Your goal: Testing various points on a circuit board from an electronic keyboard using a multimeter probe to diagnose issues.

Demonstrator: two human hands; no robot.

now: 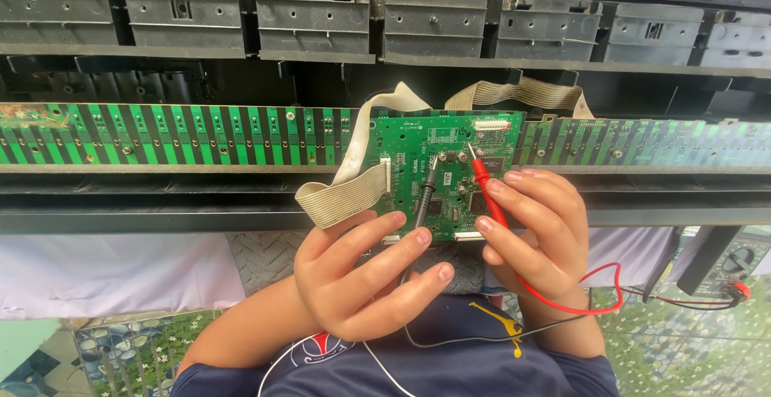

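A green circuit board [418,144] lies in the middle of an opened black chassis, with beige ribbon cables [345,192] running from it. My left hand [361,280] grips a black test probe [426,196] whose tip touches the board near its centre. My right hand [534,236] grips a red test probe [484,184], its metal tip resting on the board just right of the black one. A red lead [598,285] loops from my right hand toward a multimeter [727,264] at the right edge.
A long green contact strip [177,134] spans the chassis left and right of the board. Grey metal brackets [313,24] line the top. A white cloth [112,272] hangs below the chassis edge; patterned floor tiles [128,349] show underneath.
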